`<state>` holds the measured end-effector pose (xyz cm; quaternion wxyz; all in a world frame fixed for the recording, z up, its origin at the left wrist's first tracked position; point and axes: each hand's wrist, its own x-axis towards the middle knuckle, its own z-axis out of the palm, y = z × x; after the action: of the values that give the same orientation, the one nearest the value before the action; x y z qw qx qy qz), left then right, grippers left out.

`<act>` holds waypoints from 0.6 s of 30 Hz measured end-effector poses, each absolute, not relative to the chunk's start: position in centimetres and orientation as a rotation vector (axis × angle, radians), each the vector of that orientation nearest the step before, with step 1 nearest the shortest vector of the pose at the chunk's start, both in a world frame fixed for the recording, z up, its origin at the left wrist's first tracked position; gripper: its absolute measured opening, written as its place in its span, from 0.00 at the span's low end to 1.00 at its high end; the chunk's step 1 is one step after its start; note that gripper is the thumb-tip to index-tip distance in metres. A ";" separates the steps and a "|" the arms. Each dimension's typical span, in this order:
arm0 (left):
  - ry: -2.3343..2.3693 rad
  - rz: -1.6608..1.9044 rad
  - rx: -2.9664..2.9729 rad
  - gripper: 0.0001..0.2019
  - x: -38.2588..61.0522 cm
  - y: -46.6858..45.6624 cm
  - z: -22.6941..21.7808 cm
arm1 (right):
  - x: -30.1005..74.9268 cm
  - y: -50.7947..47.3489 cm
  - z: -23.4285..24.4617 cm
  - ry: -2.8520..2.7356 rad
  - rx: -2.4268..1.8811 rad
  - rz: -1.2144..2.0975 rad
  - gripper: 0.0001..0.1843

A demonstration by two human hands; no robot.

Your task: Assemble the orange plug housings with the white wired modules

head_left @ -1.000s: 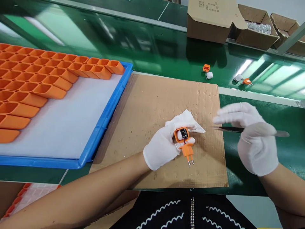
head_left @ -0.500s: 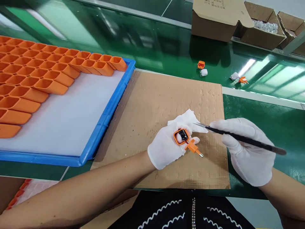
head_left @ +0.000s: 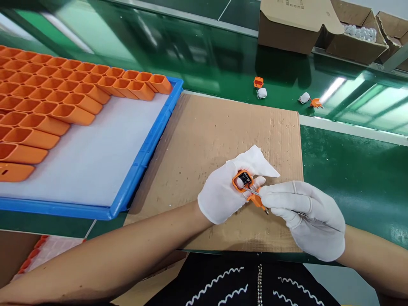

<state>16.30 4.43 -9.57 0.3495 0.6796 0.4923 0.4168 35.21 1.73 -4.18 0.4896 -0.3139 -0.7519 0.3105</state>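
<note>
Both my hands wear white gloves over a sheet of brown cardboard (head_left: 223,131). My left hand (head_left: 223,193) is closed around an orange charger shell (head_left: 242,179) that shows a dark circuit board inside, with an orange plug piece (head_left: 256,199) hanging below it. A loose flap of white cloth (head_left: 258,159) sticks up behind the left fingers. My right hand (head_left: 306,216) is closed on thin tweezers (head_left: 255,192) whose tips reach into the shell's open end.
A blue tray (head_left: 143,157) with a white liner holds several rows of orange shells (head_left: 63,93) at the left. On the green belt lie small orange and white parts (head_left: 259,87) and another set (head_left: 309,101). Cardboard boxes (head_left: 296,25) stand at the back right.
My right hand has come in from the right with the tweezers and lowered their tips into the shell. The left hand has turned the shell slightly, so the plug piece points down-right.
</note>
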 end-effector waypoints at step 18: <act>1.253 0.941 1.694 0.06 16.8 4.3 -9.2 | 35.4 1.8 -4.3 -1.905 -0.807 0.620 0.25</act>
<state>16.82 4.31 -9.25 0.4048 0.6713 0.4965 0.3727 35.42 1.82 -4.31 0.4713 -0.3296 -0.7780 0.2531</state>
